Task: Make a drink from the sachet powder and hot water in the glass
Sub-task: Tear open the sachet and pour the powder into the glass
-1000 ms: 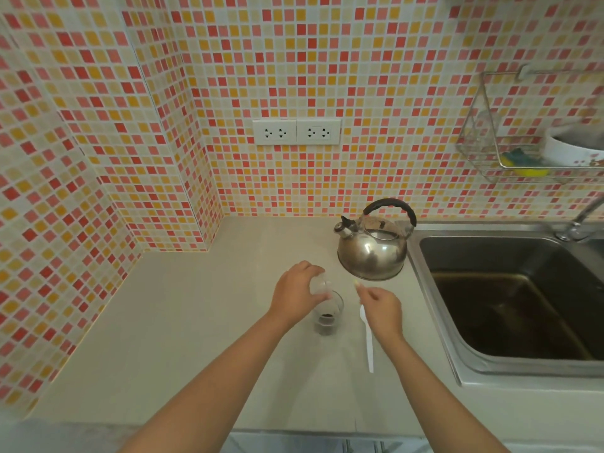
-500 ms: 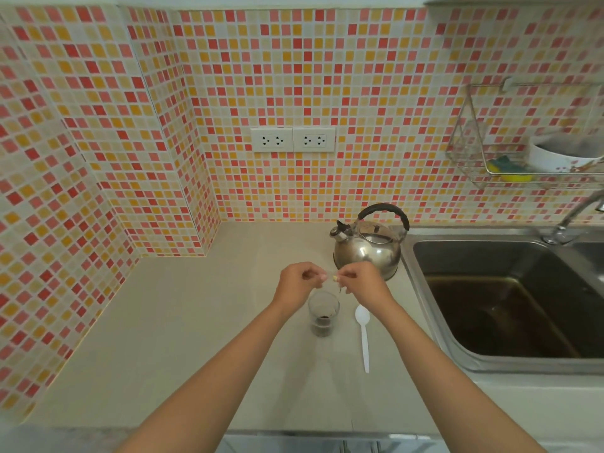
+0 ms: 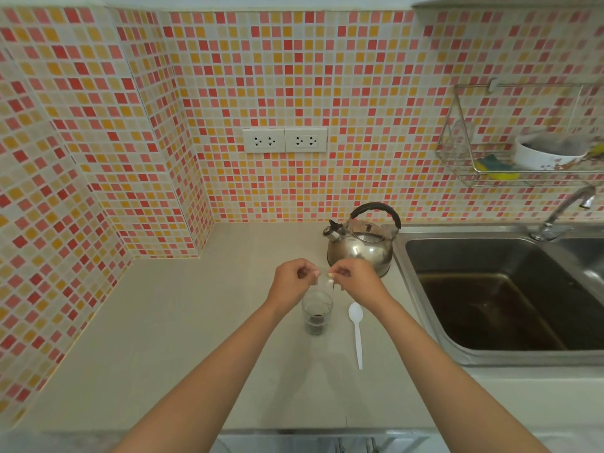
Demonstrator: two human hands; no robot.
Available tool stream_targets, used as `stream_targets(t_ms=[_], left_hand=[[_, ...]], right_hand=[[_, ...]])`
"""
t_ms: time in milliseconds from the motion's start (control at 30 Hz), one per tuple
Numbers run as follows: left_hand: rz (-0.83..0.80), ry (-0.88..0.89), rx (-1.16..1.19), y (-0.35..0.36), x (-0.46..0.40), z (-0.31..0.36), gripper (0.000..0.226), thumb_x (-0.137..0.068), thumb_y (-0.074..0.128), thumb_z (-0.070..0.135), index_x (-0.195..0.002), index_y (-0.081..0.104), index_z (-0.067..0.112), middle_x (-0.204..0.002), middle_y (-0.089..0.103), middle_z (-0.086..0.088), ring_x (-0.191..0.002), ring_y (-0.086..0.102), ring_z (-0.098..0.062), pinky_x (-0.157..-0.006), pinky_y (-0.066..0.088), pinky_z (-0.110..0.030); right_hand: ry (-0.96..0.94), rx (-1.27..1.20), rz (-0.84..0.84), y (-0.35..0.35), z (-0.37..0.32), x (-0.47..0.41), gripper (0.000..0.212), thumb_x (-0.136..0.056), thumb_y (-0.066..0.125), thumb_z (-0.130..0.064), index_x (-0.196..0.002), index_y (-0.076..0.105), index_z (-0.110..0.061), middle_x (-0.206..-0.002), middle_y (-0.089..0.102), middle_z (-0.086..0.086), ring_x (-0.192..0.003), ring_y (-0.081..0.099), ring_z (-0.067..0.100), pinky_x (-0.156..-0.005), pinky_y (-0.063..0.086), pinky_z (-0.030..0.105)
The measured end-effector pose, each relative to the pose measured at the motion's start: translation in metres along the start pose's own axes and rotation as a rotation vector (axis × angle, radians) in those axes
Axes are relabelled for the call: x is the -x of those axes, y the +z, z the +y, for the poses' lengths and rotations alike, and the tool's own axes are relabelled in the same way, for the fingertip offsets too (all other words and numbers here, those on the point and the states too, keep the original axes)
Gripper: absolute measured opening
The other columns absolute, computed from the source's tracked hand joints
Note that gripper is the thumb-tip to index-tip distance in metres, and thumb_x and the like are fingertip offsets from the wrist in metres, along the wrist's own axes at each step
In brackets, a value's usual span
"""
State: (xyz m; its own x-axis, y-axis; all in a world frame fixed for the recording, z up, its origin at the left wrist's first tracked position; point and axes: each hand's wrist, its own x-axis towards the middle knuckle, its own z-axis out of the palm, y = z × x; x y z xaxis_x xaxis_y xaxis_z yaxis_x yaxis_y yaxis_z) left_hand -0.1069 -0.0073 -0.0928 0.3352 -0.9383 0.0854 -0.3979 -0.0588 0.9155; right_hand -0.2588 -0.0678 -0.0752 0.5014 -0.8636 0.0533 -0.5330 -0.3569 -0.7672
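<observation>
A small clear glass point(image 3: 316, 313) stands on the beige counter with dark powder at its bottom. Directly above its rim, my left hand point(image 3: 293, 282) and my right hand point(image 3: 354, 280) each pinch one side of a small clear sachet point(image 3: 324, 282), which hangs between the fingertips. The sachet is thin and see-through, so its contents cannot be made out. A steel kettle point(image 3: 361, 248) with a black handle sits just behind my right hand. A white plastic spoon point(image 3: 357, 331) lies flat on the counter to the right of the glass.
A steel sink point(image 3: 496, 289) with brownish water fills the right side, with a tap point(image 3: 562, 214) at its back. A wire rack point(image 3: 523, 171) on the tiled wall holds a sponge and a white bowl. Twin sockets point(image 3: 284, 139) sit on the wall behind.
My right hand came up from beside the spoon and joined my left hand on the sachet above the glass. The camera view tilted up slightly.
</observation>
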Motion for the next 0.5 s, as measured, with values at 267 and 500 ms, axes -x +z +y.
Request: stream_targets(t_ms=[267,500], left_hand=[[-0.022,0.026,-0.099,0.003,-0.001,0.005,0.019,-0.081,0.068,0.004,-0.068,0.064,0.017,-0.065,0.060,0.002,-0.062,0.052,-0.009,-0.063,0.044,-0.017],[-0.044,0.078,-0.190,0.002,0.000,0.004,0.022,-0.078,0.067,0.000,-0.066,0.064,0.018,-0.067,0.059,0.002,-0.061,0.049,-0.005,-0.065,0.041,-0.024]], right_hand=[[-0.074,0.090,-0.021,0.005,-0.004,0.001,0.011,-0.088,0.063,-0.010,-0.087,0.073,-0.005,-0.085,0.067,0.013,-0.076,0.058,0.022,-0.070,0.047,0.031],[-0.081,0.169,-0.044,0.010,-0.004,0.003,0.015,-0.088,0.060,-0.010,-0.093,0.073,-0.005,-0.090,0.068,0.012,-0.081,0.062,0.026,-0.074,0.052,0.038]])
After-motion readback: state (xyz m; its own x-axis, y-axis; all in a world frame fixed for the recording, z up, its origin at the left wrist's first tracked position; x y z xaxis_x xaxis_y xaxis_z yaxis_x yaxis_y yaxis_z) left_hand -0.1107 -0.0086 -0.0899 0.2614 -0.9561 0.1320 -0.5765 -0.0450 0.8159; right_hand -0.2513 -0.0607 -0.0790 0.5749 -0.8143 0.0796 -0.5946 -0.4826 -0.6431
